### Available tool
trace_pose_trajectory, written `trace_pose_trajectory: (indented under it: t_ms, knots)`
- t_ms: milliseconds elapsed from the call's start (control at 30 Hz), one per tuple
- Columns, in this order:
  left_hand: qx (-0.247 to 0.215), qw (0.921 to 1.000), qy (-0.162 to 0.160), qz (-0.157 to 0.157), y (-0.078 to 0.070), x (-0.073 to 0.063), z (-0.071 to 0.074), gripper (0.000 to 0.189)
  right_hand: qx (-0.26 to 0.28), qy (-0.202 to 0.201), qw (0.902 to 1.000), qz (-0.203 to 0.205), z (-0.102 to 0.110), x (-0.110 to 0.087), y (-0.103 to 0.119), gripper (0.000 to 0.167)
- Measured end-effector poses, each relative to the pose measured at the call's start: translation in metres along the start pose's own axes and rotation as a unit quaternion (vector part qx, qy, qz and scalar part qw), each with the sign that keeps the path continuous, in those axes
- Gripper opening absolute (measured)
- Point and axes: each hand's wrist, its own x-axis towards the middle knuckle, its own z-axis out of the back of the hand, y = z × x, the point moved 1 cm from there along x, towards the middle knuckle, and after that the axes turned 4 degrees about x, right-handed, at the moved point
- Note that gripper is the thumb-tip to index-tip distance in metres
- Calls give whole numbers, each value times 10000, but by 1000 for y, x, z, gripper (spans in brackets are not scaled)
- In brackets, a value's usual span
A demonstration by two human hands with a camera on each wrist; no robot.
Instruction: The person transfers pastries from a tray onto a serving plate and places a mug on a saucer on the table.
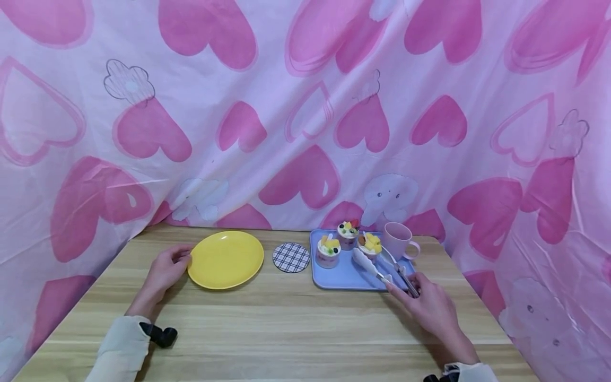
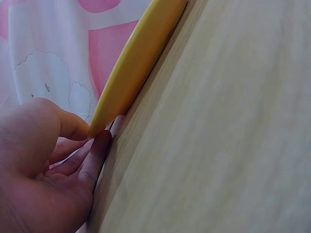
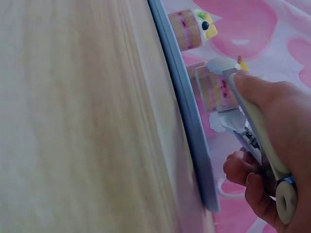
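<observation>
My left hand (image 1: 166, 270) pinches the left rim of a yellow plate (image 1: 226, 260); in the left wrist view the thumb lies over the rim and fingers come under it. My right hand (image 1: 431, 303) grips metal tongs (image 3: 255, 114) by their arms. The spread tong heads stand on either side of a dessert cup (image 1: 370, 244) topped with yellow fruit, on a blue tray (image 1: 334, 279). A second dessert cup (image 1: 328, 251) is at the tray's left, and a third, with a strawberry (image 1: 354, 223) on top, stands behind.
At the tray's back right corner stands a pink mug (image 1: 397, 240) with its handle to the right. A round checked coaster (image 1: 291, 257) lies between plate and tray. Behind the wooden table (image 1: 286, 329) hangs a pink heart-patterned curtain (image 1: 300, 175).
</observation>
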Motion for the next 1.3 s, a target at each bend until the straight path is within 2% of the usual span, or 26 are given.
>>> trace_pose_trajectory:
  t_ms: [300, 500, 700, 1000, 1300]
  knots:
    - [-63, 10000, -13, -17, -2, -2, 1, 45, 108, -432, 9985, 318, 7, 3, 18, 82]
    - [-55, 10000, -12, 22, -3, -3, 0, 45, 202, -270, 9993, 186, 12, 5, 29, 83]
    - [-98, 9999, -6, 47, -3, -3, 0, 45, 192, -369, 9988, 276, 14, 11, 40, 91]
    - [-146, 9998, 7, 115, 1, -2, 0, 46, 404, -497, 9967, 493, 10, 16, 58, 86]
    - [-221, 9997, 2, 141, -1, -4, -2, 46, 510, -416, 9965, 510, 4, 16, 70, 85]
